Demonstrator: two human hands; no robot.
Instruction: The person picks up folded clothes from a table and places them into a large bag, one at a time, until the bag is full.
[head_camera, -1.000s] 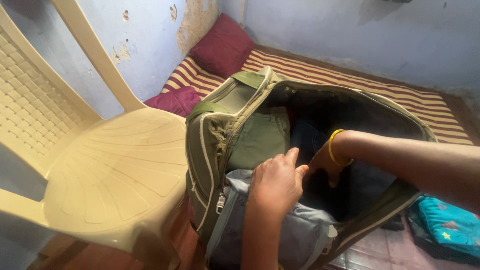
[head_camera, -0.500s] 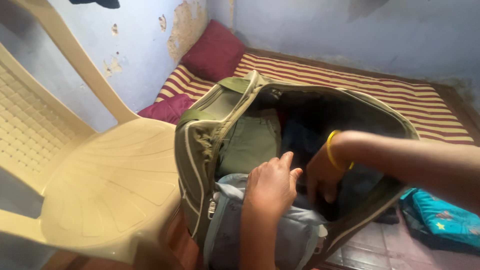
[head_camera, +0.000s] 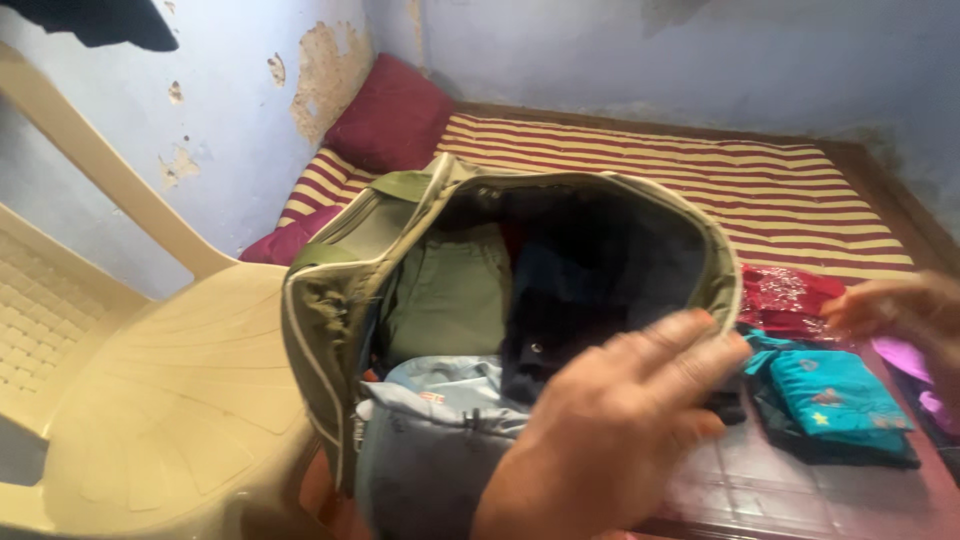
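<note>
Open bag propped at the chair, hands either side of its mouth

A cream plastic chair stands at the left, and the olive bag leans against its seat edge, which looks to be what keeps the bag upright with its mouth gaping toward the camera. Inside, a green garment sits upright along the left wall and dark clothes fill the middle; a grey garment bulges out over the near rim, not fully tucked in. The left hand is in front of the bag's near rim with fingers spread and loose; it is blurred, and whether it touches the rim I cannot tell. Behind lies a striped mattress with a maroon pillow at its head. To the right, folded red and teal clothes are stacked just beside the bag, in easy reach. The right hand hovers over that stack at the picture's edge, blurred, so its grip cannot be told
</note>
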